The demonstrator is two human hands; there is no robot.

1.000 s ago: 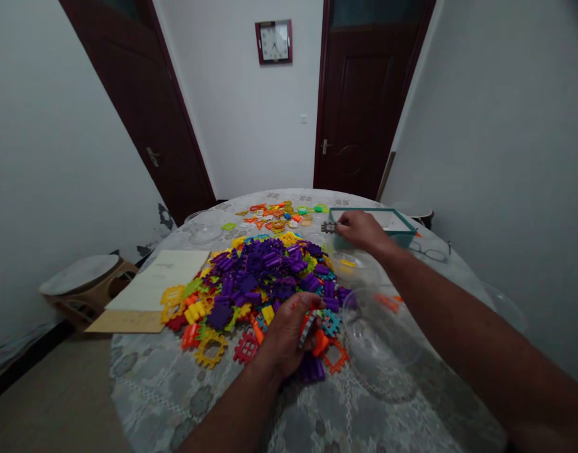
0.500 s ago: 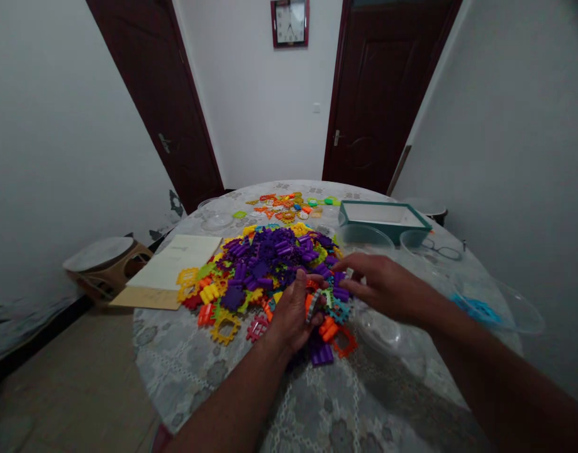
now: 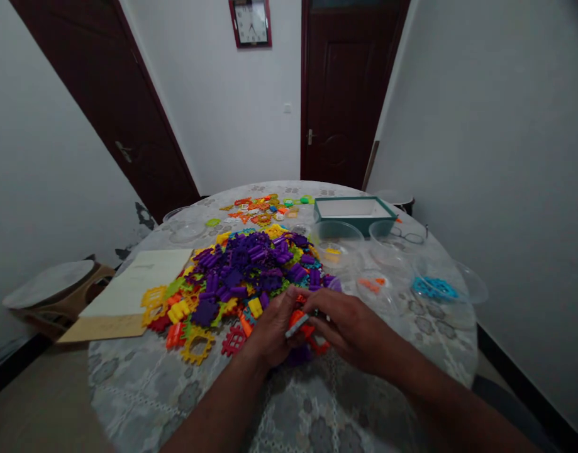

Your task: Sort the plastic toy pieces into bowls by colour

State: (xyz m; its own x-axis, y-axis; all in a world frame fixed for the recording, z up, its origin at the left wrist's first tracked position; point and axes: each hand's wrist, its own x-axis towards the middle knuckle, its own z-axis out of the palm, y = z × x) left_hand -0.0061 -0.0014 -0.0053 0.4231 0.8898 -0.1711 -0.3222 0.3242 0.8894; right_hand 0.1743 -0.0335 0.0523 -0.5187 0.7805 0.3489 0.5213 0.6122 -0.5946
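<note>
Heap: a mound of plastic pieces (image 3: pixel 244 267), purple on top with yellow, green, red and orange showing around its lower edge; it sits on the patterned tablecloth (image 3: pixel 142 384).
Grey piece: a thin pale-grey piece (image 3: pixel 297 326), between the two hands at the heap's near right edge.
Long axis: seen nearly edge-on, the grey piece slants, its lower end pointing near and left, its upper end far and right to the right fingertips.
Left hand: the left hand (image 3: pixel 272 327), at the heap's near edge, is curled and gripping the grey piece, thumb uppermost; its other fingers are mostly hidden.
Right hand: the right hand (image 3: pixel 350 318), just right of the heap's near edge, has bent fingers at the piece's upper end; whether they pinch it, I cannot tell.
Paper: a pale sheet (image 3: pixel 133 280) left of the heap.
Blue pieces: a cluster (image 3: pixel 434 288) in a clear bowl (image 3: pixel 475 286), well right of the heap.
Box: a teal-sided box (image 3: pixel 364 226) beyond the heap, to its right.
Scatter: small orange pieces (image 3: pixel 263 219) behind the heap.
</note>
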